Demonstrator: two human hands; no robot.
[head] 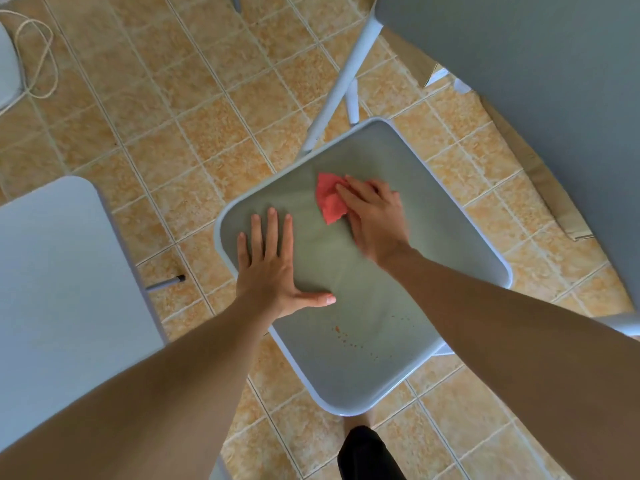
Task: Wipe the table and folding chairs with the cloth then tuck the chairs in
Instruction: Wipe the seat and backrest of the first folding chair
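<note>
Cloth [330,199], a crumpled pink-red rag, lies on the far half of the pale grey-green folding chair seat [367,327], its long axis running from the seat's far edge toward the person. The right hand [375,220] presses on its right side, fingers bent over the fabric and gripping it. The left hand [273,268] rests flat and spread open on the seat's left part, apart from the rag. Small reddish-brown specks [346,336] dot the near half.
</note>
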